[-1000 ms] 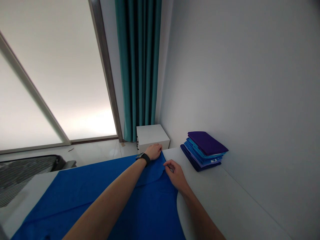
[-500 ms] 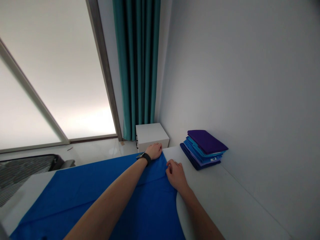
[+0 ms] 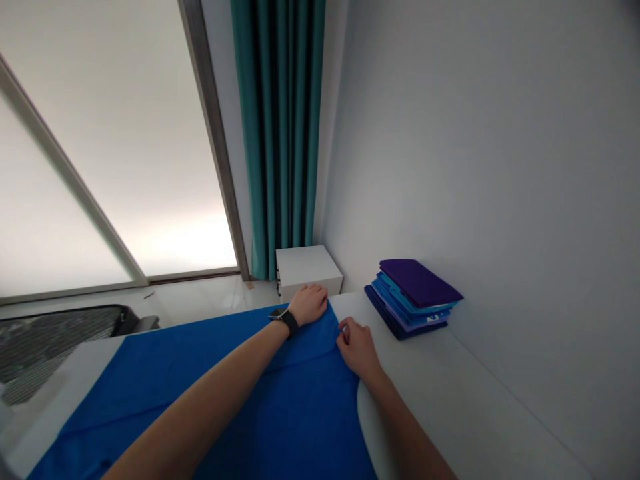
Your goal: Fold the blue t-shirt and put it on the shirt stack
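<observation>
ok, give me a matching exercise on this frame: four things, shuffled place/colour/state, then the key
1. Blue cloth
2. Folded stack
3. Watch
4. Curtain

A. Strapped at the wrist of the left hand
B. Teal, hanging in folds
C. Spread out on the white surface
D. Dark purple on top

Pairs: 1-C, 2-D, 3-A, 4-B

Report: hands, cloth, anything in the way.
Left hand on cloth, far corner; right hand at its right edge. Cloth spread, creased. Stack apart, to the right.
</observation>
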{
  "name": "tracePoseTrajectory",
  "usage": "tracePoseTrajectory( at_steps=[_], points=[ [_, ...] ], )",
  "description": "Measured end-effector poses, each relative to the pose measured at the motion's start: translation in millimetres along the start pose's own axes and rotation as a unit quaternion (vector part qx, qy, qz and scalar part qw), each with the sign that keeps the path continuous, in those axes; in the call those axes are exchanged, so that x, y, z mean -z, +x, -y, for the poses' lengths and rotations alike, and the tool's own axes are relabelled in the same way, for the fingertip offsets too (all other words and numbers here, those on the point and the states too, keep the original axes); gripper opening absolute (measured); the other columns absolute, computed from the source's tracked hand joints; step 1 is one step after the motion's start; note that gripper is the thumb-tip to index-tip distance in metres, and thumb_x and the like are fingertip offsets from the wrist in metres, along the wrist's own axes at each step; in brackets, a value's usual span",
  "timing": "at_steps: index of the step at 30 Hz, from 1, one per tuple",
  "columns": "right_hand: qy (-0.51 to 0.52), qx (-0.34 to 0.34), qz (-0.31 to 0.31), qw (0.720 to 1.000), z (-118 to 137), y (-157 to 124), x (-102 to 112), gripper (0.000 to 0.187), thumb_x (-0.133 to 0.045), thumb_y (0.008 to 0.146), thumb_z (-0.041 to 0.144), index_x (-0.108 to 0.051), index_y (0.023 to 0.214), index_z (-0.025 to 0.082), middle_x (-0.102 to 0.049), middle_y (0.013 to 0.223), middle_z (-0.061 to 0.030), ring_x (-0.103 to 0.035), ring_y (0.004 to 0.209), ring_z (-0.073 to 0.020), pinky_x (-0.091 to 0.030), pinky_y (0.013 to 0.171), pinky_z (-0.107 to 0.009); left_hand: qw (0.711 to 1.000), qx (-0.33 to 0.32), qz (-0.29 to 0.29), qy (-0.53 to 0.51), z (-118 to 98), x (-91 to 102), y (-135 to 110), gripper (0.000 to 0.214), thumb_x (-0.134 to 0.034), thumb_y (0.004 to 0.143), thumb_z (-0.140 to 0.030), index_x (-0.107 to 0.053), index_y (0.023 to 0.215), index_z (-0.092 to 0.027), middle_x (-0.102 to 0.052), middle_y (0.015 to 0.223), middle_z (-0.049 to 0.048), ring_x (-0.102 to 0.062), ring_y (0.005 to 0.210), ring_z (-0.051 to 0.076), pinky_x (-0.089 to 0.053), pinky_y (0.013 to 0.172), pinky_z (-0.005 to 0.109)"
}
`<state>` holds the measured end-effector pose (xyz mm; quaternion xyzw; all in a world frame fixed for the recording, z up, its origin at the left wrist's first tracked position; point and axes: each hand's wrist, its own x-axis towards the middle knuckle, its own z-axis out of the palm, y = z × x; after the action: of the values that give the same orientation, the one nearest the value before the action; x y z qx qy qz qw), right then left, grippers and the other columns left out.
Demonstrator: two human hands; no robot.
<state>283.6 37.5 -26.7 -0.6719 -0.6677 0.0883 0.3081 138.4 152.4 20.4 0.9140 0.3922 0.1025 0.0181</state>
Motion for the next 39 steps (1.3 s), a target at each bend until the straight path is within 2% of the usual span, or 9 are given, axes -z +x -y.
tracePoseTrajectory(
  at_steps=[4,8,11,15,20,23,27,35,39],
  points=[
    [0.127,-0.021,-0.010,0.992,-5,4,1,0.013,-0.045,0.078,0.022,-0.055,0.085,0.022,-0.049,0.054,0.0068,-0.050,0.053,-0.0153,-0.036,0.061,-0.027,1.000,-0.022,0.018,-0.006,-19,7.8,-34,0.019,-0.048,0.090,-0.038,-0.056,0.090,-0.021,-0.065,0.092,0.0055,-0.060,0.090,0.023,-0.041,0.084,0.036],
    [0.236,-0.043,-0.040,0.970,-7,6,5,0.014,-0.048,0.080,0.031,-0.056,0.084,0.021,-0.050,0.055,0.0060,-0.050,0.051,-0.0150,-0.037,0.053,-0.026,1.000,-0.021,0.016,-0.004,-44,3.5,-64,0.038,-0.054,0.084,-0.056,-0.052,0.097,-0.021,-0.064,0.097,0.0084,-0.057,0.095,0.028,-0.040,0.084,0.040],
    [0.281,-0.054,-0.047,0.957,-8,7,6,0.017,-0.052,0.080,0.036,-0.055,0.085,0.020,-0.054,0.057,0.0040,-0.052,0.054,-0.0152,-0.040,0.054,-0.026,1.000,0.007,0.004,0.021,-57,-1.9,-72,0.032,-0.052,0.087,-0.047,-0.048,0.104,-0.020,-0.062,0.103,0.0104,-0.055,0.099,0.029,-0.039,0.085,0.042],
    [0.310,-0.058,-0.048,0.948,-10,8,6,0.021,-0.053,0.079,0.040,-0.054,0.087,0.020,-0.054,0.058,0.0035,-0.053,0.056,-0.0156,-0.041,0.054,-0.026,0.999,0.020,0.014,0.037,-60,-2.1,-75,0.023,-0.050,0.090,-0.031,-0.045,0.109,-0.021,-0.059,0.108,0.0106,-0.053,0.102,0.027,-0.039,0.086,0.041],
    [0.209,-0.043,-0.040,0.976,-9,5,3,0.014,-0.048,0.076,0.030,-0.055,0.084,0.021,-0.050,0.054,0.0060,-0.050,0.051,-0.0145,-0.038,0.054,-0.026,0.998,-0.001,0.025,0.064,-48,9.0,-85,0.024,-0.043,0.089,-0.016,-0.046,0.112,-0.021,-0.058,0.108,0.0091,-0.053,0.101,0.025,-0.040,0.084,0.039],
    [0.101,-0.005,-0.013,0.995,-9,3,2,0.015,-0.046,0.074,0.022,-0.058,0.082,0.022,-0.052,0.056,0.0062,-0.052,0.055,-0.0142,-0.037,0.065,-0.028,0.997,-0.015,0.030,0.071,-37,14.9,-96,0.026,-0.039,0.090,-0.012,-0.049,0.112,-0.023,-0.058,0.107,0.0082,-0.054,0.099,0.024,-0.041,0.082,0.038],
    [0.019,0.016,-0.001,1.000,-13,2,3,0.017,-0.045,0.074,0.018,-0.059,0.083,0.021,-0.055,0.059,0.0056,-0.056,0.061,-0.0148,-0.034,0.073,-0.030,0.996,-0.010,0.052,0.065,-29,16.4,-107,0.026,-0.039,0.090,-0.011,-0.053,0.108,-0.024,-0.057,0.108,0.0082,-0.054,0.099,0.024,-0.041,0.082,0.037],
    [-0.007,0.022,0.012,1.000,-16,2,5,0.017,-0.043,0.076,0.017,-0.058,0.084,0.021,-0.060,0.065,0.0037,-0.057,0.066,-0.0159,-0.033,0.073,-0.030,0.997,-0.016,0.050,0.049,-21,16.3,-119,0.024,-0.042,0.090,-0.016,-0.055,0.109,-0.025,-0.056,0.107,0.0073,-0.055,0.095,0.023,-0.043,0.081,0.036],
    [0.010,0.021,-0.007,1.000,-16,2,6,0.019,-0.040,0.079,0.018,-0.058,0.084,0.020,-0.062,0.069,0.0010,-0.059,0.068,-0.0172,-0.035,0.071,-0.030,0.999,-0.010,0.030,0.013,-14,21.6,-130,0.032,-0.039,0.096,-0.039,-0.053,0.121,-0.025,-0.058,0.109,0.0079,-0.056,0.096,0.024,-0.043,0.086,0.039]
  ],
)
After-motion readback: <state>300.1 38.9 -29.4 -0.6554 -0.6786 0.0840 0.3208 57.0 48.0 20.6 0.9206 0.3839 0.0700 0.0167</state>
